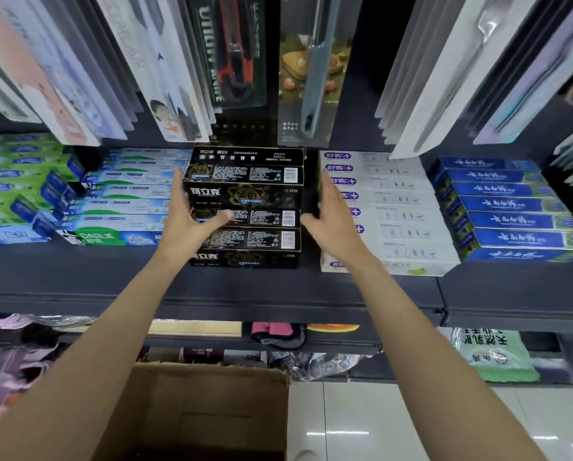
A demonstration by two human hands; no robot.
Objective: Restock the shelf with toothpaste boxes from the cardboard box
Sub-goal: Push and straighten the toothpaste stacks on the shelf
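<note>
A stack of black toothpaste boxes (248, 197) with gold print stands on the dark shelf (212, 287), straight ahead. My left hand (187, 217) lies against the stack's left end, fingers straight, thumb across a box's front. My right hand (333, 217) presses flat on the stack's right end, fingers pointing up. Neither hand is curled round a box. The brown cardboard box (198, 410) stands open below, between my forearms; I see no toothpaste inside the part that shows.
White-green Darlie boxes (125, 201) and green boxes (15, 181) stack to the left, white boxes (388, 207) and blue boxes (507, 207) to the right. Hanging packaged goods (235, 51) crowd overhead. A lower shelf (278, 337) holds cloths; tiled floor (394, 424) at right.
</note>
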